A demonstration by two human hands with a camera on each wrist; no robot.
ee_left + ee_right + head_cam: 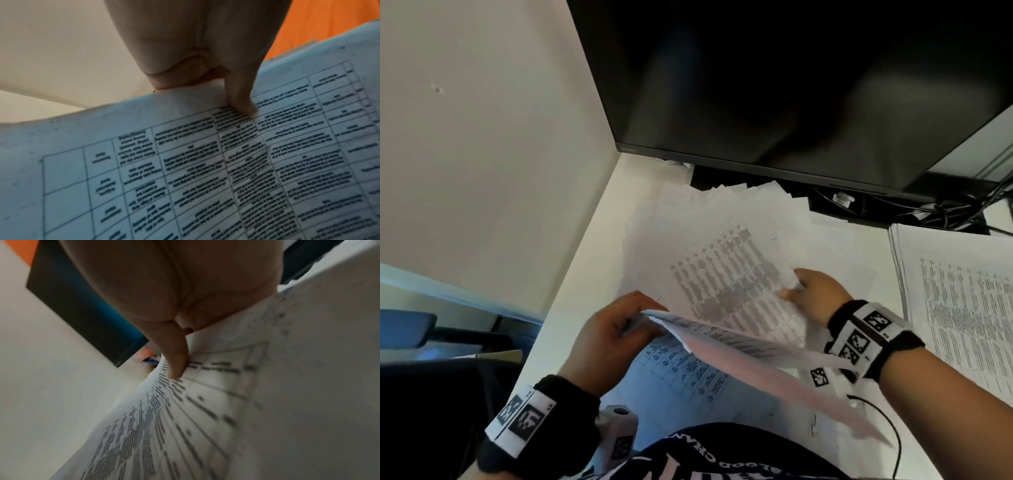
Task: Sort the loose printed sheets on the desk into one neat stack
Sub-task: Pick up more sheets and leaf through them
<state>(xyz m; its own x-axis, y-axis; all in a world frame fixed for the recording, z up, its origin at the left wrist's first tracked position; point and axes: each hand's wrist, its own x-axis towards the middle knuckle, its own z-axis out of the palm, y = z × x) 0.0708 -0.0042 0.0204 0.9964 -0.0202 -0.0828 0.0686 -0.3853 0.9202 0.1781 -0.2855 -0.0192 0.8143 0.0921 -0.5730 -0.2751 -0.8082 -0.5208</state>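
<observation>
Both hands grip paper: in the head view the left hand (613, 329) pinches the near-left corner of a small bundle of printed sheets (756, 356), lifted off the white desk (585, 246) and sloping down toward the person's lap, while the right hand (815, 294) holds the right edge of a table-printed sheet (729, 284) raised above the fanned pile of loose sheets (688, 212) that lies under the dark monitor (791, 85). Further sheet with a printed grid (681, 370) lies flat beneath the lifted bundle. Separate stack of densely printed pages (962, 301) rests on the desk at far right, apart from the pile. Black cables (945, 209) sit behind, by the monitor base. Left wrist view: thumb (240, 97) pressed on the upper margin of a sheet with a ruled table (205, 170), fingers curled behind its top edge; text blurred, not legible. Right wrist view: thumb (176, 360) clamps the edge of a curved printed sheet (226, 402), which bows away from the camera; monitor corner (82, 313) behind; image motion-blurred.
</observation>
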